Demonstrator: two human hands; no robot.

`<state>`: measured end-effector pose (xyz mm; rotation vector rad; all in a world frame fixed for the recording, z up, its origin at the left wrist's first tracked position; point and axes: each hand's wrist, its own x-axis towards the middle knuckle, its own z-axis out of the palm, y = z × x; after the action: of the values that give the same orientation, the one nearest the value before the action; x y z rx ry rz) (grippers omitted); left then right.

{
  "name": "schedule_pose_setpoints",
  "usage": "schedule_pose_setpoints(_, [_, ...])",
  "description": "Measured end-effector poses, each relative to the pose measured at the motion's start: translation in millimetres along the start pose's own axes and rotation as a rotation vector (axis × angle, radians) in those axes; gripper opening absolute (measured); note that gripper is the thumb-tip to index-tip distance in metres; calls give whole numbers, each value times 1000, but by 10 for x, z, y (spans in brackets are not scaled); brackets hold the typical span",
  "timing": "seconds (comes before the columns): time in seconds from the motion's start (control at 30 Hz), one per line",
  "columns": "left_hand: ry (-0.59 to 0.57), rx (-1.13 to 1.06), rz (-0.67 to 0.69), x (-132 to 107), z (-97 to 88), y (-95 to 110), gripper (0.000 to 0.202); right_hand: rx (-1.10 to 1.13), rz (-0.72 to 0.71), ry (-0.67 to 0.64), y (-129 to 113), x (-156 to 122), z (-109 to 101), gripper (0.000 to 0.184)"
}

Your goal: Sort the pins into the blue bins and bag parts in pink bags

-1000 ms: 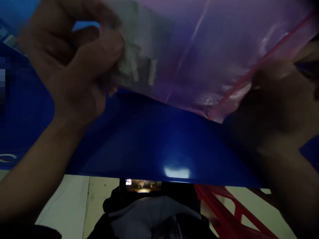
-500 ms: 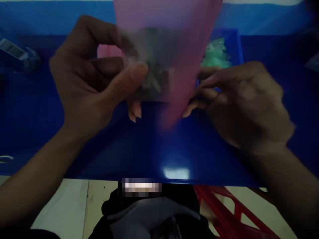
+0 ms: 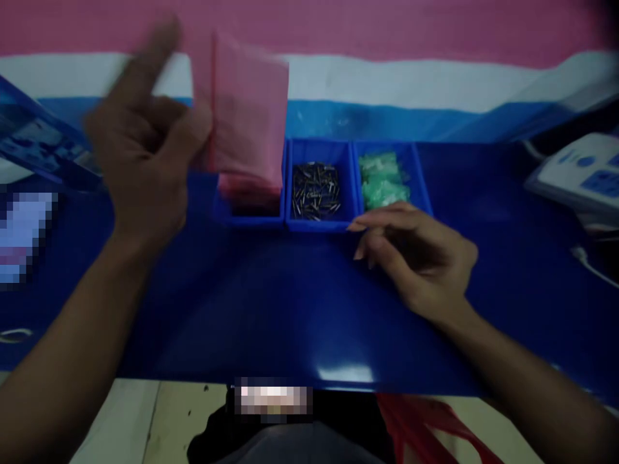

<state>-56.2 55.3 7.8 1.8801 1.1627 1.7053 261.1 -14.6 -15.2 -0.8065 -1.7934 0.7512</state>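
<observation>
Near bin edges (image 3: 319, 226), empty right fingers (image 3: 389, 217)

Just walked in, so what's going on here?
At a blue table, a person's left hand holds a pink zip bag by its edge. The right hand, nothing visible in it, is near a bin of green packets. Beside that stand two other bins, holding small metal pieces and pink bags.

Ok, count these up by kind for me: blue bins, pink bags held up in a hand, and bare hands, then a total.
Blue bins: 3
Pink bag held by the left hand: 1
Bare hands, that one plus the right hand: 2
Total: 6
</observation>
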Motion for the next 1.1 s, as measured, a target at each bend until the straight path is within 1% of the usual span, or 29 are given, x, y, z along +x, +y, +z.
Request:
schedule_pose_setpoints(0.07, [-136,389,25,88,-62,-117,30,-113,-72,43,45,15,-6,37])
schedule_pose_setpoints(0.1, [-158,495,32,97,-71,-146,28,-146,-101,64,60,21,-7,37])
schedule_pose_setpoints(0.2, [-149,647,51,47,-40,-123,27,-178,-163,108,78,26,-7,40])
schedule_pose_setpoints(0.23, [-146,688,79,30,-25,-89,28,-184,-174,112,80,23,-7,41])
schedule_pose_setpoints(0.27, [-174,723,135,21,-10,-50,30,-189,-182,110,81,19,-8,42])
schedule_pose_setpoints(0.3, [-238,749,208,20,4,-14,34,-193,-189,106,82,15,-10,42])
schedule_pose_setpoints(0.33, [-332,767,284,25,19,14,38,-198,-194,97,83,12,-13,41])
schedule_pose_setpoints(0.37, [-447,785,339,33,38,33,41,-205,-197,87,85,11,-16,39])
schedule_pose_setpoints(0.4, [-569,798,356,39,61,42,45,-213,-201,78,85,12,-19,37])
schedule_pose_setpoints(0.43, [-668,814,324,40,88,43,49,-223,-205,68,84,14,-22,34])
schedule_pose_setpoints(0.47, [-727,843,253,36,118,42,55,-233,-209,62,82,18,-24,32])
schedule_pose_setpoints(0.5, [-745,879,173,26,150,41,60,-242,-213,56,79,23,-26,31])
schedule_pose_setpoints(0.57, [-715,944,56,3,209,51,68,-255,-222,43,71,33,-24,30])
schedule_pose_setpoints(0.63, [-658,991,20,-7,246,77,69,-265,-232,28,64,40,-19,30])
schedule_pose_setpoints(0.73, [-673,940,41,22,252,98,69,-278,-235,-9,61,36,-8,28])
schedule_pose_setpoints(0.8, [-698,848,37,54,245,79,71,-283,-237,-34,65,26,-2,26])
schedule_pose_setpoints(0.87, [-693,810,35,72,252,37,72,-293,-244,-51,69,15,1,25])
schedule_pose_setpoints(1.03, [-554,922,97,61,289,-81,73,-355,-257,-67,60,1,-1,25])
schedule_pose_setpoints(1.1, [-487,908,197,48,261,-73,72,-399,-276,-60,47,0,-20,28])
